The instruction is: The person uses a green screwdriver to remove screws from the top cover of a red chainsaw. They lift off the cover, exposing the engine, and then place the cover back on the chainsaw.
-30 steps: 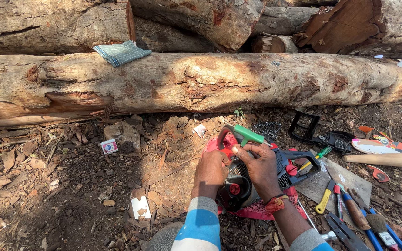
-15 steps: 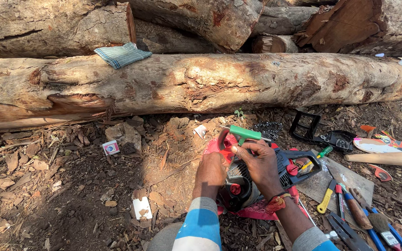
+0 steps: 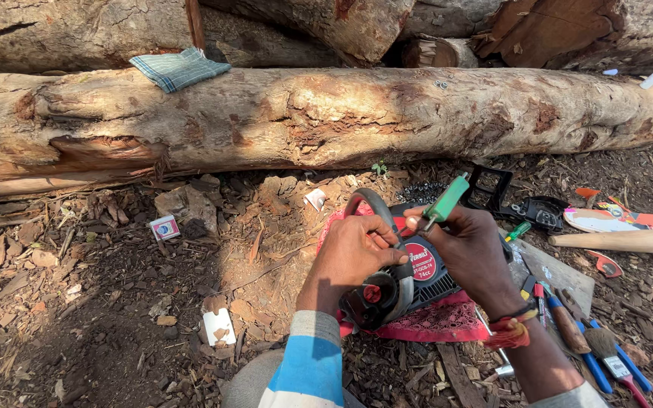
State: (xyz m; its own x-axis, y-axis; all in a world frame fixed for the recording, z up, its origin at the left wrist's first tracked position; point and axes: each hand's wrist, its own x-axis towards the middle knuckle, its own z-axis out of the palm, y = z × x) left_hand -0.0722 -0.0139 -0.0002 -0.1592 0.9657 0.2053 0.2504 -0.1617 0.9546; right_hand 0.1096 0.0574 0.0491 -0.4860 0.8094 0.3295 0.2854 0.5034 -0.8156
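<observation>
While both hands worked on it, the chainsaw body [image 3: 417,279] sat on a red cloth [image 3: 447,321] on the bark-strewn ground.
The left hand [image 3: 353,257] gripped its curved handle [image 3: 376,208]; the right hand [image 3: 474,245] pinched a green-handled screwdriver [image 3: 444,202] at its one o'clock. With loose tools [image 3: 583,340] at four o'clock and a log [image 3: 326,117] at twelve, the tip could have slipped off and the unclamped saw shifted.

Red-black chainsaw body [image 3: 425,276] on red cloth; green-handled screwdriver [image 3: 445,202] tilted above it
</observation>
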